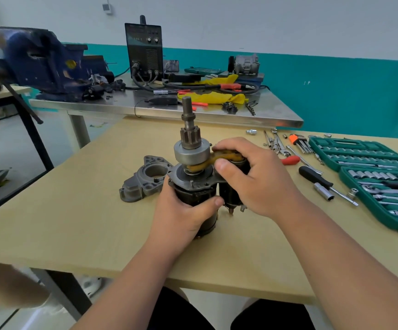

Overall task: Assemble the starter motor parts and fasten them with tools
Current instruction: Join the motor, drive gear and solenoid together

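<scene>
Left hand (181,210), wrapped round the black cylindrical motor body (194,196), should keep it plumb. Right hand (257,177), pinching the yellowish plastic fork lever (206,163), should seat it squarely.

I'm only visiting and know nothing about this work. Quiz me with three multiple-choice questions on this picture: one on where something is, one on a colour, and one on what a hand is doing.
1. Where is the grey housing?
A. On the table, left of the motor
B. On the floor
C. Bolted onto the motor

2. What colour is the socket-set case?
A. Red
B. Green
C. White

3. What is the left hand doing?
A. Lying flat on the table
B. Gripping the motor's body
C. Raised in the air, empty

Answers:
1 A: it lies loose on the tabletop beside the upright motor.
2 B: both open trays are green.
3 B: its fingers and thumb wrap round the dark body.
</scene>
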The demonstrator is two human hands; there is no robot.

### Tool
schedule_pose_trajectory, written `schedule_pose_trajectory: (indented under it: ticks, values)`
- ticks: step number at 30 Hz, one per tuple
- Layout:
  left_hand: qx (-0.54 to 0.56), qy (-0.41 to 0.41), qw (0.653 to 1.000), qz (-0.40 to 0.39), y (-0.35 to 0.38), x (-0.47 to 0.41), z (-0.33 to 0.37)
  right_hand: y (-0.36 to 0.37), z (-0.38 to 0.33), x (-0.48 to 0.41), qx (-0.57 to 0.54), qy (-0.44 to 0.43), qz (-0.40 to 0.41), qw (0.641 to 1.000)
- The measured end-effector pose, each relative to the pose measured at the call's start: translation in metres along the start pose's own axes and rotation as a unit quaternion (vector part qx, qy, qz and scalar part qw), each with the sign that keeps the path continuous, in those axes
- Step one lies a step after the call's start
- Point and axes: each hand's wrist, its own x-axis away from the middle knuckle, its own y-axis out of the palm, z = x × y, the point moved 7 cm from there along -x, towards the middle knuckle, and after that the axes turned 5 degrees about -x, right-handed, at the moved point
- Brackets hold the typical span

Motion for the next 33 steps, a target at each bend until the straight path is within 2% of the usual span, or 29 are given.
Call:
schedule_pose_trajectory:
  ticks: [5, 10, 17, 24, 33]
  values:
    - [-0.001, 0.001, 1.000, 0.007, 0.002, 0.001, 0.002, 0.000, -0.002, 0.008, 0.020, -0.009, 0.034, 0.999]
    - [0.011, -0.013, 0.997, -0.077, 0.010, -0.006, 0.003, -0.008, 0.011, 0.002, -0.021, 0.018, -0.003, 1.000]
    - [0.009, 0.000, 0.994, -0.105, 0.014, -0.012, 0.006, -0.007, 0.017, 0.003, -0.044, 0.007, -0.019, 0.999]
    - [0.001, -0.005, 0.996, -0.093, 0.029, -0.021, -0.002, -0.018, 0.030, 0.004, -0.006, 0.016, -0.004, 1.000]
    - [0.004, -0.055, 0.988, -0.144, 0.055, -0.041, -0.014, -0.038, 0.047, 0.003, 0.030, 0.014, 0.021, 0.999]
